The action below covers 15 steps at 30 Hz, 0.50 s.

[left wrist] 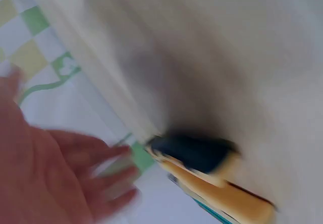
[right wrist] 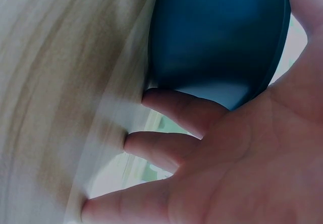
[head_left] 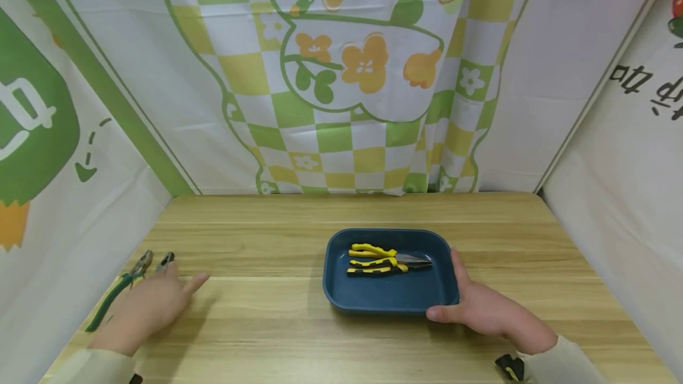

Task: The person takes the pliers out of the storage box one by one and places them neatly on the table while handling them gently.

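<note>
A dark blue tray (head_left: 368, 298) stands on the table with two pairs of yellow-and-black-handled pliers (head_left: 372, 263) inside; one has long, narrow jaws. My right hand (head_left: 482, 307) spans the tray's near right corner, thumb against the front rim and index finger along the right side. In the right wrist view, its fingers are straight and spread, tips reaching the table. My left hand (head_left: 155, 301), fingers extended, is over the table's left side by green-handled pliers (head_left: 109, 304). Beyond its fingers shows another tool's metal head (head_left: 166, 259); the hand hides the rest. Blurred yellow-and-dark handles (left wrist: 217, 193) appear apart from the left fingers.
The wooden table (head_left: 256, 248) runs back to a checked, flowered curtain (head_left: 341, 147). Printed white cloth walls (head_left: 613, 194) close in both sides. A small black-and-yellow piece (head_left: 510, 367) shows by the right sleeve.
</note>
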### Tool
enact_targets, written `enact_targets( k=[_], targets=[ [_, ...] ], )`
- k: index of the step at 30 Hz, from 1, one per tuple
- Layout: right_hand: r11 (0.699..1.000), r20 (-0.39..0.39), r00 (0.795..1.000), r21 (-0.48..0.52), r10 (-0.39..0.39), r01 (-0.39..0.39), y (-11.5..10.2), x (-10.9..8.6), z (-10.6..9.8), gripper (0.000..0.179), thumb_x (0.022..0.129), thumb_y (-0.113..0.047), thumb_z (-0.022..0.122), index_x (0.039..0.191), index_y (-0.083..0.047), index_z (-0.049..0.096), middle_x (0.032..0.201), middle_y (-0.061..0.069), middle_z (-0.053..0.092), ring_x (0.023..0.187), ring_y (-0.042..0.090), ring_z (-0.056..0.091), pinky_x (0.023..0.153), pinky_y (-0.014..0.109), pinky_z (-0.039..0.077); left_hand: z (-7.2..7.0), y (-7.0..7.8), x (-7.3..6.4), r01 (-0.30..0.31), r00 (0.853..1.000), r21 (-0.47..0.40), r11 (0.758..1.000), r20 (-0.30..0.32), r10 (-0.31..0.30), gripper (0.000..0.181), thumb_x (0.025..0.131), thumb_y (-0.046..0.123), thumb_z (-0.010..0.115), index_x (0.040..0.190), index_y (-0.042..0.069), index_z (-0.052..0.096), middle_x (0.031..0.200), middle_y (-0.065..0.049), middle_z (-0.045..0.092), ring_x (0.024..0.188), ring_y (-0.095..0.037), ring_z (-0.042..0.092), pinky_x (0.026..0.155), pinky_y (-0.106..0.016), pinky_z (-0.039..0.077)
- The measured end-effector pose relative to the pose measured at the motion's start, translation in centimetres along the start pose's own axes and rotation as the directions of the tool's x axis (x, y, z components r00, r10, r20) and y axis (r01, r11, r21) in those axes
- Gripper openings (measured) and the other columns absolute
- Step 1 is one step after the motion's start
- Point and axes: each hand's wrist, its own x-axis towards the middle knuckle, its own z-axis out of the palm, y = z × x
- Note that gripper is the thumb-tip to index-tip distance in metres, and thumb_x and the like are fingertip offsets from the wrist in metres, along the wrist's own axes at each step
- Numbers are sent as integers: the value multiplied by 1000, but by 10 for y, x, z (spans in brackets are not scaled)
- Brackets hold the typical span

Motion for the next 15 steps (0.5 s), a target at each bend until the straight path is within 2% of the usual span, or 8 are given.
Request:
enact_targets(
  k=[2, 4, 8, 10, 12, 15],
  targets=[
    [1000, -1, 1000, 1, -2, 2, 0, 0, 0, 133, 84, -50, 77, 151, -8, -30, 116, 25, 65, 98, 25, 66, 95, 53, 47, -5, 14, 5, -69, 998, -104, 992, -2, 69, 97, 104, 62, 25, 139, -29, 26, 140, -47, 32, 125, -65, 33, 97, -73, 31],
    [1000, 0, 1000, 4, -8, 8, 0, 0, 0, 133, 84, -50, 77, 151, -7, -29, 120, 27, 62, 100, 26, 65, 95, 53, 46, -12, 29, 9, -152, 988, -203, 967, -4, 155, 89, 105, 57, 32, 146, -22, 22, 145, -43, 29, 130, -61, 31, 100, -72, 29],
    [1000, 6, 1000, 15, -13, 13, 0, 0, -1, 132, 85, -49, 77, 151, -7, -29, 120, 26, 63, 99, 24, 65, 94, 52, 47, -26, 59, 24, -277, 951, -324, 905, 41, 306, 86, 102, 55, 46, 155, -8, 18, 155, -31, 25, 138, -53, 27, 106, -68, 27],
    [1000, 10, 1000, 18, -14, 14, 0, 0, -1, 132, 86, -48, 77, 151, -7, -30, 115, 22, 66, 96, 22, 66, 92, 50, 48, -31, 76, 34, -345, 920, -342, 874, 61, 387, 91, 98, 56, 55, 157, -3, 19, 157, -27, 25, 139, -49, 28, 107, -66, 27],
    [1000, 16, 1000, 21, -15, 14, 0, 0, -1, 131, 86, -48, 76, 151, -8, -31, 111, 19, 67, 94, 21, 66, 90, 49, 49, -36, 95, 45, -418, 882, -339, 843, 73, 466, 97, 91, 60, 63, 157, 1, 22, 157, -22, 28, 140, -45, 30, 108, -64, 29],
    [1000, 17, 1000, 21, -17, 16, -1, -1, -1, 131, 86, -48, 76, 150, -8, -31, 115, 21, 66, 97, 22, 66, 91, 50, 49, -44, 126, 61, -522, 811, -331, 786, 93, 578, 102, 85, 67, 66, 157, 5, 28, 157, -16, 33, 141, -39, 32, 110, -59, 29]
  ],
)
